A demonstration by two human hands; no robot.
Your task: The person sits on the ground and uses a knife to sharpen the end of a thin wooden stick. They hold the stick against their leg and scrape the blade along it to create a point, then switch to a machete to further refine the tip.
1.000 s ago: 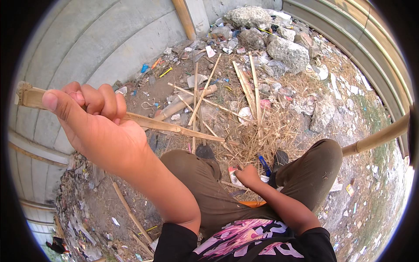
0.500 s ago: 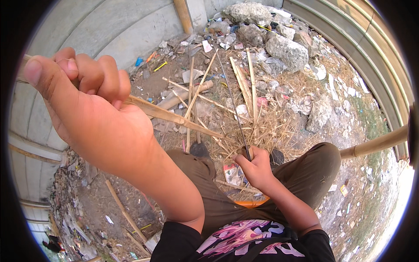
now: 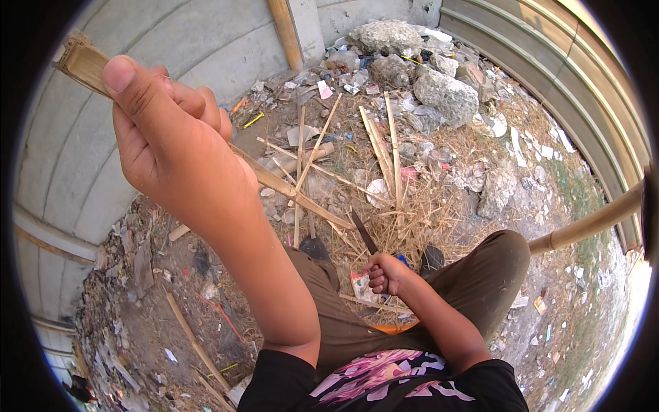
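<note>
My left hand (image 3: 182,134), raised at the left, is closed around a split bamboo strip (image 3: 288,190). The strip's rough upper end sticks out past my thumb, and its other end slants down to the ground before my feet. Low in the middle, my right hand (image 3: 386,275) grips the handle of a long dark-bladed knife (image 3: 364,232). The blade points forward and a little left, beside the strip's lower end; I cannot tell whether they touch. Most of the handle is hidden in my fist.
Several loose bamboo strips (image 3: 395,147) and straw-like shavings (image 3: 432,213) lie ahead of my feet. Large pale rocks (image 3: 446,89) and litter sit farther back. A grey wall (image 3: 199,48) rises at the left and back, ribbed panels (image 3: 549,62) at the right. A bamboo pole (image 3: 583,222) juts in beside my right knee.
My left hand has shifted right with the bamboo strip, showing its upper end. My right hand has moved slightly down and left, and the knife blade has tipped to the left.
</note>
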